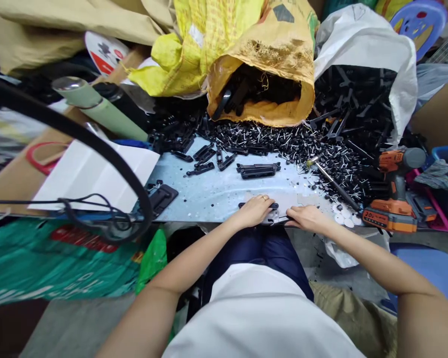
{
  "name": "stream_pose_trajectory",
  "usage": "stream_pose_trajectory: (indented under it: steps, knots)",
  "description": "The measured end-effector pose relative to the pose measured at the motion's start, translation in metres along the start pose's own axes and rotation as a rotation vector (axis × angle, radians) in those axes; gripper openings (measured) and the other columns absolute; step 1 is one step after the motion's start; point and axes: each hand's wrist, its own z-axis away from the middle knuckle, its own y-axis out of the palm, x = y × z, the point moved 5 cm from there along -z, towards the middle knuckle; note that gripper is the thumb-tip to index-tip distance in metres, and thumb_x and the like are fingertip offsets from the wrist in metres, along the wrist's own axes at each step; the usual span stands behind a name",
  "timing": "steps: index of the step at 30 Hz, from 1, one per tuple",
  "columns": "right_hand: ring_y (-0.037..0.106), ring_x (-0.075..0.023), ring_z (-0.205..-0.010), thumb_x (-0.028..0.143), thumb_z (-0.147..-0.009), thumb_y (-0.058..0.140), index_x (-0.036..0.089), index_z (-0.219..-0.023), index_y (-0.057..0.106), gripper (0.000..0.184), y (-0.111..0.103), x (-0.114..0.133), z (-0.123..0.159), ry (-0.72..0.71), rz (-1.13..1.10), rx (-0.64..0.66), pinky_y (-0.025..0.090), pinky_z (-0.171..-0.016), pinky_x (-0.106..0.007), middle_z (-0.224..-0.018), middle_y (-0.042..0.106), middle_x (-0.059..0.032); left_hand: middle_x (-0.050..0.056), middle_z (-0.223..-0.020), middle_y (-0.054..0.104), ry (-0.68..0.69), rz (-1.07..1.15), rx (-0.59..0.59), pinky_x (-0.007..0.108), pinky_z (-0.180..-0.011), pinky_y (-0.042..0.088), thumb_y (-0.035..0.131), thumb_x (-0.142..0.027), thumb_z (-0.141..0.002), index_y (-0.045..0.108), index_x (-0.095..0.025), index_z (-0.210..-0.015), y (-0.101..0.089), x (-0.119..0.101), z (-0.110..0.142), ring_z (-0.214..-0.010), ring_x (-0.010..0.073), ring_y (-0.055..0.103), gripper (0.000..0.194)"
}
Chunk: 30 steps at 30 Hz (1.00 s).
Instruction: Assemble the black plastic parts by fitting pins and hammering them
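Observation:
At the near edge of the blue-topped table point(209, 189), my left hand point(254, 210) is closed on a flat black plastic part point(274, 205) with rounded ends. Just to its right, my right hand point(304, 218) pinches a thin dark piece point(283, 219) whose kind I cannot make out. A small pale metal piece point(272, 217) shows between the hands. Beyond them lies a stack of long black plastic parts point(258, 170). Several similar black parts point(203, 156) lie farther left.
Black-headed pins point(269, 136) heap along the back, below an orange sack point(261, 117) of black parts. At right are a hammer point(336, 181), white discs point(345, 217), a cordless drill point(392, 199) and a white sack point(373, 40). A black curved arm point(108, 159) crosses the left side.

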Motion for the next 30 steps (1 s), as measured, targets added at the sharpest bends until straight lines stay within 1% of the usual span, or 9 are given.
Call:
stream_pose_trajectory:
  steps: [2, 4, 6, 8, 12, 18, 22, 26, 30]
  knots:
    - [0.061, -0.0177, -0.075, 0.045, -0.092, 0.030, 0.017, -0.100, 0.051, 0.036, 0.005, -0.001, -0.003, 0.079, 0.023, 0.040, 0.027, -0.052, -0.024, -0.091, 0.063, -0.0082, 0.009, -0.104, 0.057, 0.007, 0.006, 0.013, 0.035, -0.088, 0.042, 0.040, -0.026, -0.089, 0.050, -0.016, -0.112, 0.000, -0.002, -0.001, -0.102, 0.0228, 0.052, 0.027]
    - [0.061, -0.0176, -0.074, 0.047, -0.092, 0.029, 0.018, -0.103, 0.052, 0.038, 0.008, -0.002, -0.004, 0.147, 0.021, 0.058, 0.026, -0.051, -0.024, -0.092, 0.063, -0.0075, 0.010, -0.105, 0.056, 0.002, 0.006, 0.016, 0.038, -0.087, 0.042, 0.047, -0.041, -0.085, 0.050, -0.017, -0.112, 0.000, -0.003, -0.002, -0.102, 0.0256, 0.052, 0.036]
    - [0.061, -0.0171, -0.072, 0.048, -0.092, 0.028, 0.019, -0.104, 0.052, 0.039, 0.008, -0.001, -0.003, 0.188, 0.010, 0.065, 0.026, -0.051, -0.024, -0.092, 0.063, -0.0071, 0.012, -0.105, 0.056, 0.001, 0.000, 0.002, 0.042, -0.085, 0.043, 0.053, -0.058, -0.075, 0.050, -0.017, -0.109, 0.001, -0.004, -0.001, -0.101, 0.0289, 0.052, 0.054]
    - [0.061, -0.0171, -0.074, 0.048, -0.092, 0.027, 0.019, -0.104, 0.052, 0.040, 0.006, 0.002, -0.001, 0.208, 0.014, 0.051, 0.026, -0.051, -0.024, -0.092, 0.063, -0.0073, 0.012, -0.104, 0.056, 0.021, -0.003, -0.034, 0.043, -0.084, 0.042, 0.058, -0.067, -0.065, 0.050, -0.016, -0.106, 0.004, -0.004, -0.001, -0.100, 0.0307, 0.052, 0.066]
    - [0.060, -0.0183, -0.080, 0.046, -0.093, 0.023, 0.020, -0.103, 0.053, 0.041, -0.006, 0.014, 0.002, 0.195, 0.076, -0.021, 0.028, -0.055, -0.025, -0.092, 0.062, -0.0084, 0.010, -0.099, 0.058, 0.065, 0.043, -0.151, 0.039, -0.080, 0.045, 0.063, -0.062, -0.063, 0.048, -0.017, -0.102, 0.009, 0.000, 0.004, -0.093, 0.0275, 0.057, 0.061]
    - [0.059, -0.0185, -0.080, 0.032, -0.095, 0.026, 0.019, -0.105, 0.050, 0.028, -0.023, 0.021, 0.000, 0.164, 0.169, -0.064, 0.029, -0.057, -0.026, -0.091, 0.061, -0.0088, 0.010, -0.097, 0.059, 0.090, 0.126, -0.372, 0.037, -0.076, 0.048, 0.058, -0.056, -0.070, 0.045, -0.018, -0.101, 0.008, 0.009, 0.011, -0.091, 0.0257, 0.059, 0.051]
    - [0.058, -0.0186, -0.080, 0.027, -0.095, 0.026, 0.018, -0.106, 0.049, 0.027, -0.027, 0.020, -0.001, 0.131, 0.206, -0.070, 0.029, -0.057, -0.027, -0.090, 0.061, -0.0092, 0.011, -0.099, 0.060, 0.091, 0.140, -0.432, 0.037, -0.077, 0.048, 0.059, -0.054, -0.070, 0.045, -0.017, -0.104, 0.009, 0.011, 0.014, -0.093, 0.0259, 0.059, 0.051]
    - [0.059, -0.0188, -0.080, 0.028, -0.096, 0.023, 0.018, -0.105, 0.050, 0.030, -0.029, 0.019, -0.002, 0.094, 0.213, -0.043, 0.029, -0.056, -0.026, -0.089, 0.061, -0.0093, 0.011, -0.101, 0.060, 0.061, 0.157, -0.375, 0.036, -0.078, 0.047, 0.059, -0.056, -0.069, 0.046, -0.018, -0.105, 0.009, 0.013, 0.012, -0.095, 0.0260, 0.059, 0.054]
    - [0.061, -0.0202, -0.079, 0.039, -0.095, 0.021, 0.016, -0.106, 0.050, 0.038, -0.030, 0.007, -0.008, 0.092, 0.190, 0.013, 0.030, -0.055, -0.026, -0.092, 0.062, -0.0111, 0.009, -0.095, 0.063, 0.041, 0.157, -0.127, 0.035, -0.073, 0.047, 0.059, -0.064, -0.065, 0.049, -0.017, -0.105, 0.002, 0.019, -0.005, -0.086, 0.0255, 0.061, 0.063]
